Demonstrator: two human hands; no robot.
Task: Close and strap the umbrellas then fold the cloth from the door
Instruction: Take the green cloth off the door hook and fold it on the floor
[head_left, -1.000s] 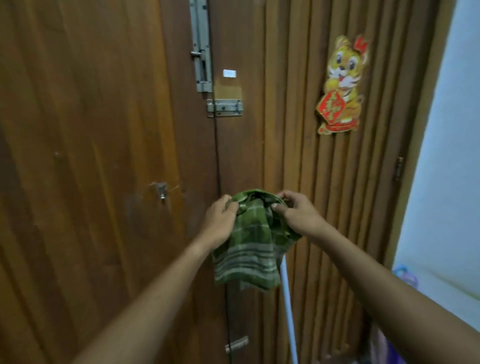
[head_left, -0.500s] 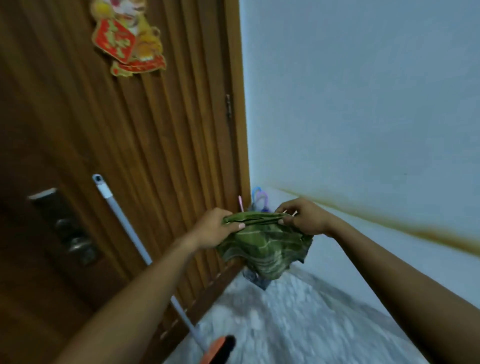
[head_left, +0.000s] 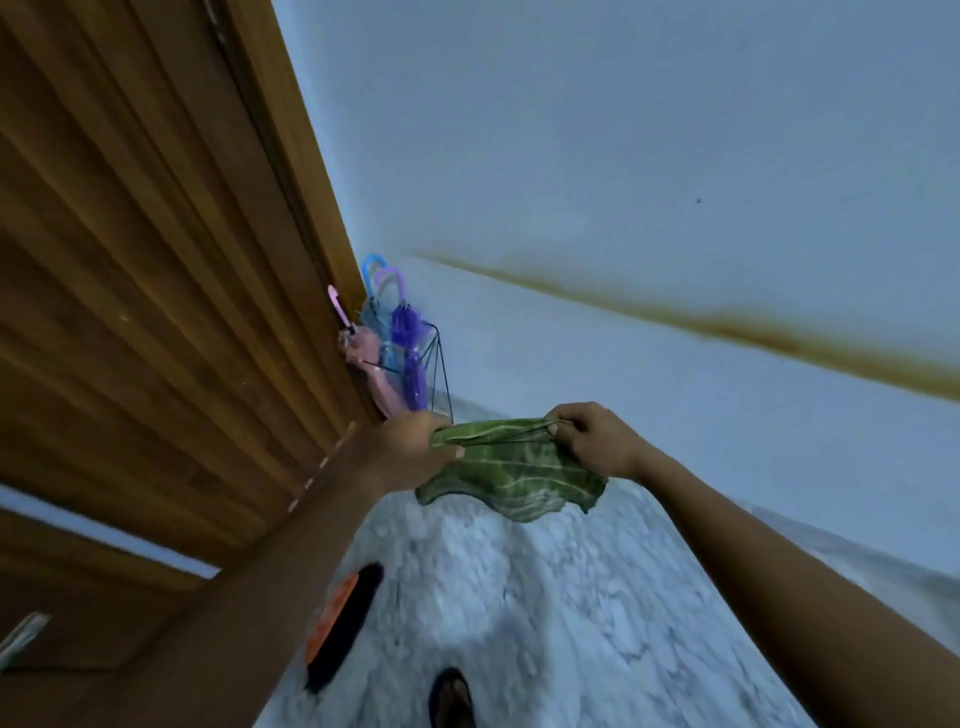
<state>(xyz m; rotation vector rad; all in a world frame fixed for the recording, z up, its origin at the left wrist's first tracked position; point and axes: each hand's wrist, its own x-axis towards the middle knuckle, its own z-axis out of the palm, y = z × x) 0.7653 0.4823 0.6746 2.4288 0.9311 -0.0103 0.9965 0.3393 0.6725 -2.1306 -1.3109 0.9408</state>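
A wooden door (head_left: 156, 312) fills the left side. In the corner where it meets the pale wall (head_left: 623, 156), three closed umbrellas lean together: pink (head_left: 375, 382), blue (head_left: 383, 338) and purple (head_left: 408, 338). Thin dark wires run beside them; whether these are a stand is unclear. Nearer, above the marble floor (head_left: 545, 597), the left hand (head_left: 410, 449) grips one end of the bunched green plaid cloth (head_left: 514, 467). The right hand (head_left: 592, 441) pinches the other end, fingers curled.
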